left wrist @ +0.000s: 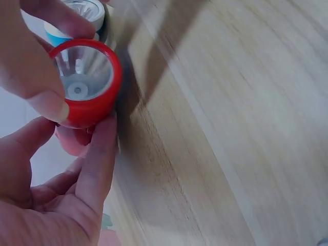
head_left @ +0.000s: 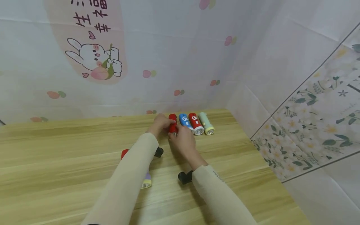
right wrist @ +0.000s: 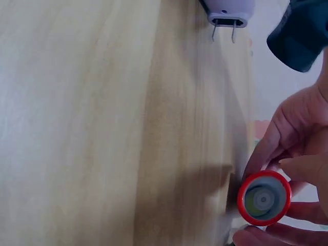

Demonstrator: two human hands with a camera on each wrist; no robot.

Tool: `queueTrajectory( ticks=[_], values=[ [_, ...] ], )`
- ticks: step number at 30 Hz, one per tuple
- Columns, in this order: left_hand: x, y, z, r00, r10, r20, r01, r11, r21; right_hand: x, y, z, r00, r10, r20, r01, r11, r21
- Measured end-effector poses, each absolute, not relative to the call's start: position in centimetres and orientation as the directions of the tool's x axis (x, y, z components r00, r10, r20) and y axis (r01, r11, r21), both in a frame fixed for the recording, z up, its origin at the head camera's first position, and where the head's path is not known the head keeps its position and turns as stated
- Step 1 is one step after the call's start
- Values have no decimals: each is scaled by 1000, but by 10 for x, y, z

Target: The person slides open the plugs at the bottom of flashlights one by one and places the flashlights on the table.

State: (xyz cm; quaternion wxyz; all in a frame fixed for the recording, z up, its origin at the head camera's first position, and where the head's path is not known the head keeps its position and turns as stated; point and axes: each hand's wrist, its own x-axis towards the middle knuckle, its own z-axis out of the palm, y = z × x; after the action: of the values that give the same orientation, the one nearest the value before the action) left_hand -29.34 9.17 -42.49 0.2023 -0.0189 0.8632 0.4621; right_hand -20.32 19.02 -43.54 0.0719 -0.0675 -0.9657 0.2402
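Note:
Both hands are at a red flashlight (head_left: 172, 121) near the back of the table, its lens facing toward me. My left hand (head_left: 161, 122) holds it from the left; in the left wrist view its thumb and fingers lie along the body behind the red rim (left wrist: 116, 77). From the front right, my right hand (head_left: 184, 140) pinches the lens end. The right wrist view shows the round lens (right wrist: 263, 199) between the fingers of both hands. Right beside it stand a blue flashlight (head_left: 184, 120), another red flashlight with a white rim (head_left: 195, 122) and a pale green flashlight (head_left: 206, 122), side by side.
A purple and yellow flashlight (head_left: 146, 181) and a red item (head_left: 124, 153) are partly hidden by the left sleeve. Two metal prongs stick out of a lavender body (right wrist: 233, 9) in the right wrist view. Patterned cloth (head_left: 168, 62) hangs behind the wooden table (head_left: 70, 162).

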Motion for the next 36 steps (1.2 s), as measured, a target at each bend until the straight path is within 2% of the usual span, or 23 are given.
queueTrajectory(
  ticks=[5,11,15,22,29,36],
  values=[
    [-295,87,-427,-902,162,-399,-254,550,796,-205,189,-434,-980,163,111,84,854,-514],
    [-285,90,-426,-917,191,-349,-187,566,803,-206,193,-435,-974,212,77,133,817,-561],
    [-279,92,-426,-919,197,-341,-190,536,823,-205,195,-437,-972,230,45,160,791,-591],
    [-277,85,-425,-914,184,-363,-227,509,830,-201,198,-441,-978,205,47,110,690,-715],
    [-278,75,-423,-876,269,-399,-317,303,899,-195,194,-437,-971,239,10,135,580,-803],
    [-280,66,-414,-836,328,-440,-414,151,898,-185,191,-426,-968,248,-46,163,472,-866]
  ],
)
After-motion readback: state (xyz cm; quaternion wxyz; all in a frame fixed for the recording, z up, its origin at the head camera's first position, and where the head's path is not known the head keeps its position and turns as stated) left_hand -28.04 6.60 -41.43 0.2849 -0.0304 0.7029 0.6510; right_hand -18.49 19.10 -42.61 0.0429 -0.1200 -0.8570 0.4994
